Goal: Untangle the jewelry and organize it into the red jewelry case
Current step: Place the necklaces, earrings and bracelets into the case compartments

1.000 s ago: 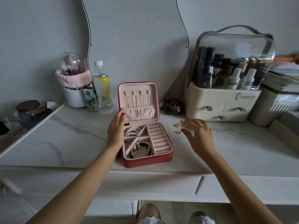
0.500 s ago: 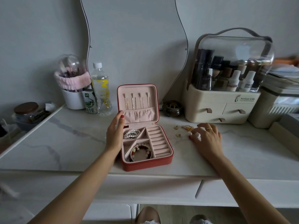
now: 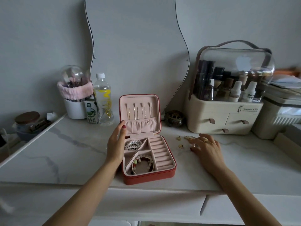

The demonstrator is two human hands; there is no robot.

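The red jewelry case (image 3: 147, 177) lies open on the white marble table (image 3: 68, 154). Gold chains hang in its lid. A pearl bracelet (image 3: 133, 144) fills one compartment and a beaded bracelet (image 3: 143, 163) another. My left hand (image 3: 116, 144) rests flat against the case's left side, fingers straight. My right hand (image 3: 206, 148) lies on the table to the right of the case, fingertips down among small gold earrings (image 3: 180, 145). Another gold earring (image 3: 178, 138) and a gold piece (image 3: 189, 137) sit just beyond it. What lies under the fingers is hidden.
A cream cosmetics organizer (image 3: 224, 118) with a clear lid stands at the back right. A small dark incense pot (image 3: 174, 119) sits beside it. A water bottle (image 3: 103, 101), a milk carton (image 3: 91, 112) and a white brush cup (image 3: 74, 103) stand back left. A wavy mirror (image 3: 138, 46) leans behind.
My right hand came down from above the table onto the surface beside the gold earrings and settled there. My left hand stayed against the case.
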